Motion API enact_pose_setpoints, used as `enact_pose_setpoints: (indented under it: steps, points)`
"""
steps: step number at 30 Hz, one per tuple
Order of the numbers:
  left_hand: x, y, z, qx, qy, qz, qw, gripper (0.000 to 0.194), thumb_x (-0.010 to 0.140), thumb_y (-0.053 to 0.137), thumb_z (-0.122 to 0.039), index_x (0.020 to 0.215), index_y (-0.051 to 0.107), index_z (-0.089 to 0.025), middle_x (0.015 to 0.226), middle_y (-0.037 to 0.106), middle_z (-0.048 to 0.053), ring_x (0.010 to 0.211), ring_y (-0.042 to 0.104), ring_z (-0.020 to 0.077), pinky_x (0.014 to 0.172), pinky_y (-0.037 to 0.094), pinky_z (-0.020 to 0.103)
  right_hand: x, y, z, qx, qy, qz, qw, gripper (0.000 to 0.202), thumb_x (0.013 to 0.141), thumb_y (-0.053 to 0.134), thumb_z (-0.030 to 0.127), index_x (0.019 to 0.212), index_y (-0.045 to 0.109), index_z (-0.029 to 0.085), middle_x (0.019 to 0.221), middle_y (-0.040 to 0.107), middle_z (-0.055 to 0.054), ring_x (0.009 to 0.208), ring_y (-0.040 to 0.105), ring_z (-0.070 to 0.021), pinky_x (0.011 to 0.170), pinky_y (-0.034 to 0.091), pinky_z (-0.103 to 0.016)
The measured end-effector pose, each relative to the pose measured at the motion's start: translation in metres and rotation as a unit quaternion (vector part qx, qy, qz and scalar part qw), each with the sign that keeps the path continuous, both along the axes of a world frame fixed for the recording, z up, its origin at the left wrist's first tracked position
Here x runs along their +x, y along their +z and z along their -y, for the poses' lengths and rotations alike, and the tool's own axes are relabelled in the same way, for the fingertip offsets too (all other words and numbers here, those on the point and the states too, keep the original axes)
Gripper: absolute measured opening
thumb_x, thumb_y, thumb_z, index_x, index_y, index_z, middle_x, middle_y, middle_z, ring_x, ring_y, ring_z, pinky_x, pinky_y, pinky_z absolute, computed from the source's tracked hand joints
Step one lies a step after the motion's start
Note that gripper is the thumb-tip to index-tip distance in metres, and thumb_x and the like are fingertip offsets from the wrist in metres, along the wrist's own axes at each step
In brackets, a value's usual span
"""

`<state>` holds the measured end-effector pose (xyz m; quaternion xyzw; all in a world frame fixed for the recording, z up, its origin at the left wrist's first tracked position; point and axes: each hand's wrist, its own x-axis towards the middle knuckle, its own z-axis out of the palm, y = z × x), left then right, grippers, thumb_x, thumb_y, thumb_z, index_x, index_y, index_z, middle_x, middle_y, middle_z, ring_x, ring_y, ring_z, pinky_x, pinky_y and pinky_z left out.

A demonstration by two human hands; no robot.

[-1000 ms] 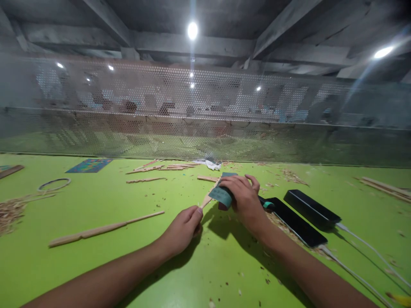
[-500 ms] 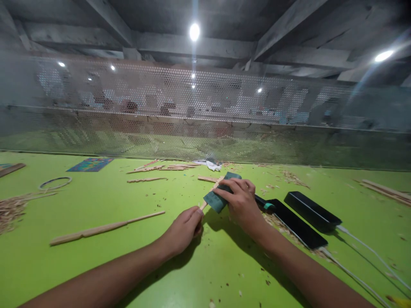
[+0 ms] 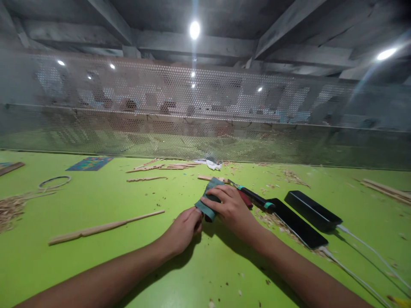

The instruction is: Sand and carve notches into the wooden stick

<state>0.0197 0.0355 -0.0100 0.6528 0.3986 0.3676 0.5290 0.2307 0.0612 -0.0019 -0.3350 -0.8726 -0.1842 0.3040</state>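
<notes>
Folded green sandpaper (image 3: 208, 196) lies under the fingers of my right hand (image 3: 231, 206), which is closed over it. My left hand (image 3: 186, 226) is pinched just below the sheet's lower left edge, on the end of a thin wooden stick that showed earlier; the stick is now hidden by the sandpaper and fingers. Beyond the sheet is a flat wooden piece (image 3: 205, 178). A black and green handled cutter (image 3: 255, 197) rests to the right of my right hand, with something red (image 3: 245, 199) beside it.
A carved stick (image 3: 105, 229) lies at the left on the green table (image 3: 115, 273). Shavings (image 3: 11, 209) and a ring (image 3: 54, 182) are farther left. A phone (image 3: 300, 224) and black box (image 3: 313, 211) with white cables lie right. A perforated screen (image 3: 205, 132) stands behind.
My right hand and the sandpaper have slid toward my left hand, covering the stick. The cutter's front part and the red thing have come into view. My left hand has barely moved.
</notes>
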Motion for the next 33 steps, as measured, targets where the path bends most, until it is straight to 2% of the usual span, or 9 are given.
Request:
enact_pose_setpoints:
  steps: [3,5,10,13,18,23,26,31,33]
  points:
    - [0.001,-0.002,0.001,-0.022,-0.001,0.009,1.000,0.041,0.103,0.036,-0.049,0.070,0.042,-0.025,0.058,0.041,-0.005,0.053,0.035,0.0145,0.056,0.031,0.030,0.006,0.002,-0.002,-0.007,-0.029,-0.006,1.000,0.036,0.098,0.061,0.009,0.126,0.077,0.025,0.128,0.072,-0.012,0.121,0.058,-0.0329,0.102,0.045,-0.054]
    - [0.001,-0.001,0.001,-0.027,-0.001,0.012,1.000,0.041,0.103,0.037,-0.049,0.069,0.043,-0.025,0.058,0.041,-0.005,0.053,0.035,0.0141,0.055,0.031,0.030,0.005,0.003,0.001,-0.014,-0.034,-0.003,0.999,0.035,0.098,0.063,0.010,0.126,0.077,0.024,0.127,0.072,-0.012,0.120,0.058,-0.0322,0.102,0.046,-0.052]
    - [0.000,0.002,0.003,-0.029,0.001,0.010,1.000,0.042,0.102,0.039,-0.050,0.069,0.044,-0.025,0.059,0.043,-0.004,0.054,0.035,0.0138,0.054,0.030,0.029,0.006,0.002,0.000,-0.022,-0.014,0.010,1.000,0.041,0.095,0.066,0.008,0.125,0.078,0.034,0.122,0.073,-0.006,0.115,0.060,-0.0270,0.104,0.047,-0.048]
    - [0.000,0.003,0.005,-0.035,-0.005,0.001,0.999,0.041,0.102,0.038,-0.050,0.071,0.045,-0.024,0.059,0.043,-0.004,0.054,0.036,0.0142,0.055,0.031,0.029,0.011,0.000,-0.005,-0.015,-0.031,-0.012,0.999,0.042,0.094,0.063,0.006,0.124,0.080,0.030,0.119,0.072,-0.012,0.112,0.059,-0.0310,0.099,0.048,-0.052]
    - [0.000,0.003,0.005,-0.026,0.000,-0.001,1.000,0.040,0.102,0.039,-0.048,0.071,0.044,-0.024,0.062,0.043,-0.004,0.056,0.037,0.0144,0.057,0.032,0.029,0.008,-0.002,-0.002,-0.024,-0.002,-0.005,1.000,0.040,0.097,0.062,0.006,0.124,0.079,0.029,0.120,0.071,-0.009,0.112,0.060,-0.0254,0.100,0.050,-0.043]
    - [0.000,0.001,0.003,-0.029,0.000,-0.001,1.000,0.041,0.103,0.039,-0.049,0.070,0.046,-0.024,0.061,0.043,-0.004,0.055,0.037,0.0147,0.057,0.031,0.030,0.009,-0.004,-0.002,-0.028,-0.030,-0.022,0.999,0.041,0.097,0.058,0.005,0.125,0.079,0.026,0.117,0.068,-0.014,0.110,0.059,-0.0293,0.096,0.052,-0.048]
    - [0.000,0.002,0.003,-0.026,0.004,0.005,1.000,0.040,0.102,0.039,-0.048,0.070,0.045,-0.024,0.062,0.043,-0.004,0.056,0.036,0.0147,0.057,0.031,0.030,0.008,-0.005,-0.001,-0.043,-0.014,-0.008,0.999,0.047,0.096,0.060,0.003,0.127,0.078,0.033,0.121,0.068,-0.010,0.112,0.060,-0.0264,0.098,0.052,-0.043]
    - [0.000,0.002,0.003,-0.038,0.009,0.006,0.999,0.042,0.102,0.038,-0.046,0.067,0.044,-0.025,0.057,0.041,-0.005,0.052,0.035,0.0145,0.055,0.032,0.030,0.001,-0.005,0.006,-0.056,-0.045,-0.025,0.997,0.047,0.095,0.053,-0.001,0.127,0.078,0.023,0.113,0.068,-0.015,0.103,0.062,-0.0275,0.088,0.056,-0.044]
    - [0.000,0.001,0.003,-0.037,0.009,0.011,0.999,0.043,0.102,0.038,-0.049,0.067,0.044,-0.025,0.056,0.041,-0.005,0.051,0.035,0.0144,0.054,0.032,0.030,-0.003,-0.005,0.009,-0.069,-0.036,-0.016,0.997,0.049,0.094,0.055,-0.001,0.129,0.076,0.026,0.115,0.068,-0.013,0.102,0.064,-0.0248,0.088,0.056,-0.039]
